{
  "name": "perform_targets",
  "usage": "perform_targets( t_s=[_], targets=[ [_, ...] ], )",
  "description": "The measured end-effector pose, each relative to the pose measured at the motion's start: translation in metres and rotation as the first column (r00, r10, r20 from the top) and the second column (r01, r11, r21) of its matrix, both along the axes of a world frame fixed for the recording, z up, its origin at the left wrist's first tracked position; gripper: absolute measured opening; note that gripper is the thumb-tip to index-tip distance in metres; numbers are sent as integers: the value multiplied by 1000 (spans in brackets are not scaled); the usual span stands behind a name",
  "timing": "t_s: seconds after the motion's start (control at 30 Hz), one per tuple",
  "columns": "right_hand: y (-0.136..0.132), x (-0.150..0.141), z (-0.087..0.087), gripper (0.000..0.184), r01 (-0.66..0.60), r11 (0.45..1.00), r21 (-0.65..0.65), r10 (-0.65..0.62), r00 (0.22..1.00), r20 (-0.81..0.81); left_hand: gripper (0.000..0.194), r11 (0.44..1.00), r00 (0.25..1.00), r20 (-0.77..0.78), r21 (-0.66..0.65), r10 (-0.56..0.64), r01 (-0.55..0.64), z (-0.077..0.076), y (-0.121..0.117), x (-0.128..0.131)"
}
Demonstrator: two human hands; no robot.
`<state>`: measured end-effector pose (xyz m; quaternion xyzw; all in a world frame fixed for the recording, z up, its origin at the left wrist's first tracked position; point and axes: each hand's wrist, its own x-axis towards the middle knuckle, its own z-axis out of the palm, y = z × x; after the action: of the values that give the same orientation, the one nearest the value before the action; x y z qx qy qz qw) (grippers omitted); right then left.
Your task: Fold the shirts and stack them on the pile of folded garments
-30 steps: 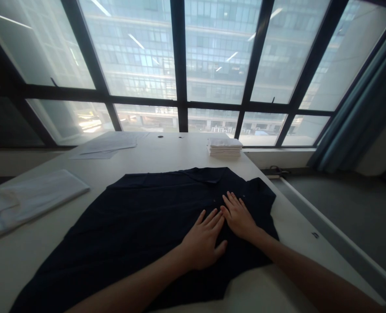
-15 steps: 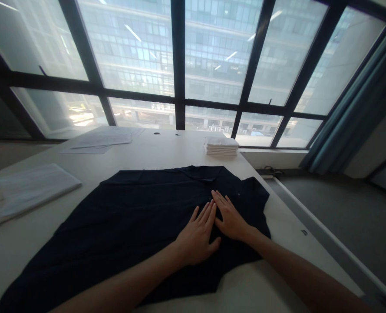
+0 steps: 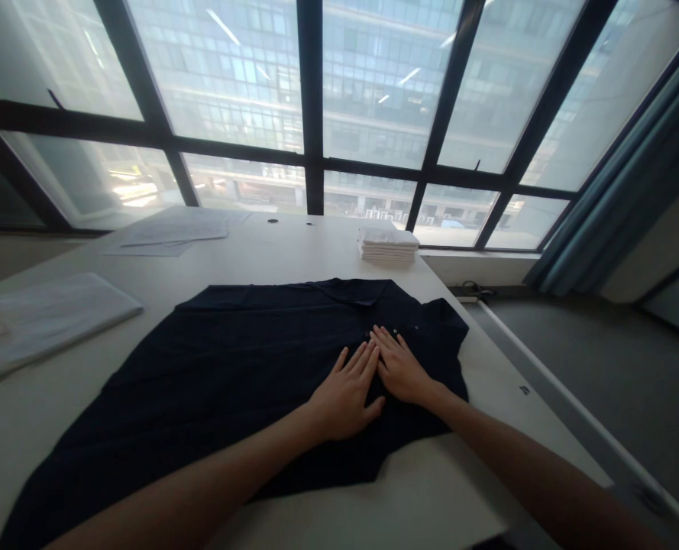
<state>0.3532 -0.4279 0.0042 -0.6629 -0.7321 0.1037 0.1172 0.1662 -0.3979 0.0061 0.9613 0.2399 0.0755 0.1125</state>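
Note:
A dark navy shirt [image 3: 218, 374] lies spread on the white table [image 3: 293, 256], its collar end toward the right. Small buttons show near my fingertips. My left hand [image 3: 344, 393] rests flat on the shirt, fingers stretched out and thumb apart. Just beside it, my right hand [image 3: 399, 367] also lies flat on the cloth, with its fingertips close to those of the left. Neither hand grips the fabric. The cloth beneath both palms is hidden.
A stack of folded white cloth [image 3: 388, 244] sits near the far right table edge. Paper sheets [image 3: 172, 229] lie at the far left, and a white folded item in clear wrapping [image 3: 46, 321] is nearer. A blue curtain [image 3: 619, 183] hangs right of the windows.
The view has tilted down slightly, so everything sits a little higher. My right hand has shifted slightly on the shirt, uncovering a button; my left hand stays flat in nearly the same place.

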Motion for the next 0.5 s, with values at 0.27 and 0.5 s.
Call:
perform_targets(
  t_s=[0.27, 0.5],
  targets=[
    [8, 30, -4, 69, 215, 976, -14, -211, 967, 141, 78, 999, 999, -29, -30, -34, 33, 5, -1, -1],
    [6, 45, 6, 65, 293, 948, 127, -302, 951, 61, 76, 998, 999, -28, -35, -46, 45, 5, -1, -1]
  ],
)
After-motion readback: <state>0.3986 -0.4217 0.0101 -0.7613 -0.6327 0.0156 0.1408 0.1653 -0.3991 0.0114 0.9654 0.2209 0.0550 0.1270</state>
